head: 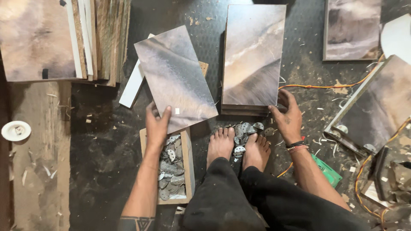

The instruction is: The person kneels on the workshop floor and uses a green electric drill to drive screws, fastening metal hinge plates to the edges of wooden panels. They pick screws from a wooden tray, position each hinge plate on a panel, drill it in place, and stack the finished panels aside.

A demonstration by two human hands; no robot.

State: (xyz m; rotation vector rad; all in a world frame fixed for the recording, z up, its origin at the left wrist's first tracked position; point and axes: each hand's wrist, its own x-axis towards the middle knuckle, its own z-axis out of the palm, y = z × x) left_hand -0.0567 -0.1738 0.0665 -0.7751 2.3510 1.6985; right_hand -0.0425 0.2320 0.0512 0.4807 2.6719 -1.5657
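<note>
- Fingers (150, 112) of the left hand (156, 126) grip the lower edge of a loose marbled panel (175, 77), centre-left of the head view, tilted over a wooden box of metal discs (171, 169).
- Right hand (287, 116) rests spread and open, holding nothing, touching the near corner of the panel stack (253, 55), centre frame.
- Judgement: support the loose panel's underside, square its edges to the stack, and keep bare toes and the orange cable (325, 87) out from under.

Left hand (156, 124) holding marbled panel (174, 77), right hand (287, 117) beside panel stack (253, 55), metal discs (248, 128) by feet
</note>
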